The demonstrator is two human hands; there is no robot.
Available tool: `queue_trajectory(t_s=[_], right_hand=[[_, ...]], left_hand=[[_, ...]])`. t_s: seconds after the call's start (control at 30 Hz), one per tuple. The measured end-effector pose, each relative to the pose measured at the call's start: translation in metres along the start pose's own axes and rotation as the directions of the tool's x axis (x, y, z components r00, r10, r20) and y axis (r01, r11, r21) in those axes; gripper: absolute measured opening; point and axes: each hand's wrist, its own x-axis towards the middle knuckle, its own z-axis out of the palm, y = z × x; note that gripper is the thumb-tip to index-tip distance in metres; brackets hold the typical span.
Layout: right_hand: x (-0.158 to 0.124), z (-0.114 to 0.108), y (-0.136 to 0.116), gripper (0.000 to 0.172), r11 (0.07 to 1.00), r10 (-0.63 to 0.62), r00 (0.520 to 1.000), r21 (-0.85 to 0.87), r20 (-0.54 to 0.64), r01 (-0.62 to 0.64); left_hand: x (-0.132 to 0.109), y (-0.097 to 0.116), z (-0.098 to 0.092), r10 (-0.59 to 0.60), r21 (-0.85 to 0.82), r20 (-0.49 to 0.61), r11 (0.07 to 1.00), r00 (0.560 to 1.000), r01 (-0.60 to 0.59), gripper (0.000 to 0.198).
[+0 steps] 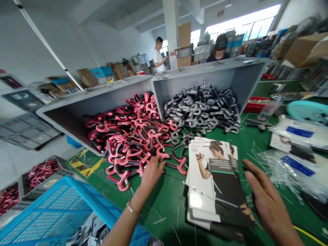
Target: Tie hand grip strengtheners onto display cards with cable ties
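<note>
Blue mesh crate (58, 208) sits nearest at bottom left, at the edge of the green counter (166, 201). Left hand (151, 172), thin bracelet (132, 209) on the wrist, reaches forward with its fingers (159, 164) stretched out and loose, tips touching the near edge of the pink grip trainer pile (128, 136), not closed around any piece. Right hand (266, 201) hovers flat with its fingers spread wide, holding nothing, just beside the right edge of the printed card stack (217, 184); cannot tell if it touches the cards. Card stack lies fanned on the counter between both hands, top card showing a person squeezing a grip. Clear plastic bags (299, 160) with blue labels lie to the right. Pink pile spills out of the left grey bin (102, 99), tipped on its side. Grey grip trainer pile (202, 109) spills from the right grey bin (238, 75), touching the pink pile where they meet. Far behind, one person in a white shirt (159, 54) stands, and another person in dark clothes (220, 48) is behind the right bin.
</note>
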Motion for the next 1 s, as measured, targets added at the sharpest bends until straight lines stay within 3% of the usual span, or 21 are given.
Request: queue_trajectory(t_s=[0.1,0.2,0.3,0.4,0.53,0.63,0.67,0.73,0.8,0.83,0.9,0.97,1.0], right_hand=[[0.001,-0.008,-0.007,0.039,0.989,-0.148,0.985,-0.012,0.088,0.15],[0.005,-0.018,-0.022,0.033,0.942,-0.304,0.95,-0.123,0.076,0.311],[0.006,-0.02,-0.034,0.033,0.931,-0.309,0.948,-0.179,0.078,0.318],[0.005,-0.012,-0.041,0.03,0.96,-0.251,0.951,-0.08,0.179,0.268],[0.001,-0.002,-0.052,0.029,0.956,-0.267,0.926,-0.044,0.266,0.289],[0.002,-0.002,-0.068,0.024,0.973,-0.228,0.919,0.04,0.322,0.228],[0.003,-0.003,-0.074,0.022,0.979,-0.202,0.911,0.103,0.36,0.177],[0.007,-0.002,-0.088,0.024,0.972,-0.154,0.867,0.232,0.474,0.046],[0.01,-0.002,-0.099,0.03,0.954,-0.123,0.782,0.291,0.611,-0.078],[0.012,-0.002,-0.104,0.032,0.948,-0.113,0.737,0.295,0.666,-0.121],[0.015,-0.005,-0.108,0.034,0.95,-0.087,0.688,0.268,0.72,-0.161],[0.02,-0.008,-0.107,0.035,0.96,-0.064,0.711,0.237,0.701,-0.147],[0.023,-0.008,-0.106,0.035,0.967,-0.054,0.728,0.218,0.684,-0.133]], left_hand=[[0.039,-0.005,0.022,-0.032,0.081,0.026,0.996,0.999,0.03,0.024],[0.057,-0.005,0.031,-0.046,0.102,0.047,0.994,0.998,0.041,0.025],[0.057,-0.009,0.035,-0.073,0.08,0.082,0.995,0.994,0.066,0.033],[0.052,-0.013,0.034,-0.1,0.009,0.115,0.995,0.988,0.099,0.035],[0.043,-0.009,0.002,-0.06,-0.178,0.127,0.981,0.99,0.082,0.028],[0.018,0.013,-0.035,0.048,-0.387,0.141,0.922,0.989,0.011,0.04],[0.005,0.026,-0.045,0.109,-0.494,0.132,0.869,0.985,-0.03,0.043],[-0.022,0.056,-0.055,0.26,-0.895,0.117,0.446,0.959,-0.012,0.052],[-0.044,0.085,-0.055,0.371,-0.989,0.125,0.122,0.92,0.085,0.063],[-0.051,0.098,-0.051,0.426,-0.99,0.138,0.023,0.894,0.141,0.066],[-0.052,0.114,-0.042,0.542,-0.972,0.178,-0.035,0.821,0.233,0.065],[-0.039,0.12,-0.033,0.604,-0.976,0.199,0.049,0.772,0.213,0.057],[-0.029,0.121,-0.03,0.598,-0.983,0.185,0.117,0.78,0.143,0.05]])
